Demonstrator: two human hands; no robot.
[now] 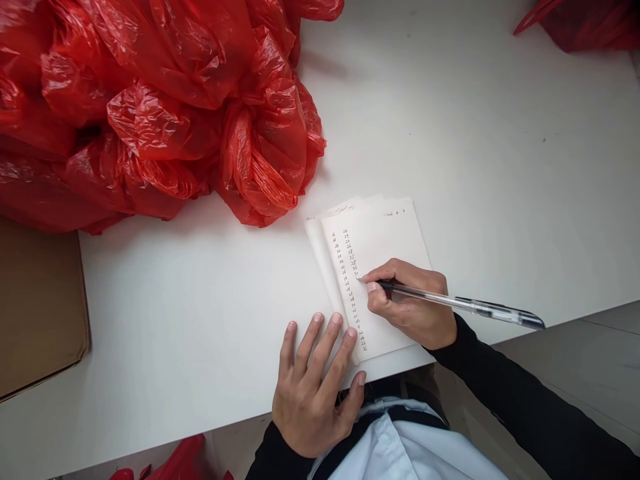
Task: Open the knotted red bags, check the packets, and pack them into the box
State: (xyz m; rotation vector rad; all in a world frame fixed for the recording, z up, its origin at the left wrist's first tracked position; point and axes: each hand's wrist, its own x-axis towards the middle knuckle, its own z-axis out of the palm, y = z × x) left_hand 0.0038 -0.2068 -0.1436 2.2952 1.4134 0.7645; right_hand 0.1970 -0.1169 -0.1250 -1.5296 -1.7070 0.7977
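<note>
My right hand (pixel 413 300) is closed around a clear pen (pixel 450 301) with a black grip. Its tip meets the paper at the foot of the second column of handwritten numbers. That white sheet (pixel 390 243) lies on top of a few fanned sheets and carries two columns of numbers, the left one longer. My left hand (pixel 315 387) lies flat with its fingers spread, its fingertips on the table and the lower left edge of the sheets. Part of the top sheet is hidden beneath my right hand.
A heap of knotted red plastic bags (pixel 200 113) fills the upper left of the white table (pixel 200 313). A cardboard box (pixel 40 307) stands at the left edge. Another red bag (pixel 585 27) is at the upper right, and something red (pixel 180 460) shows below the table's front edge.
</note>
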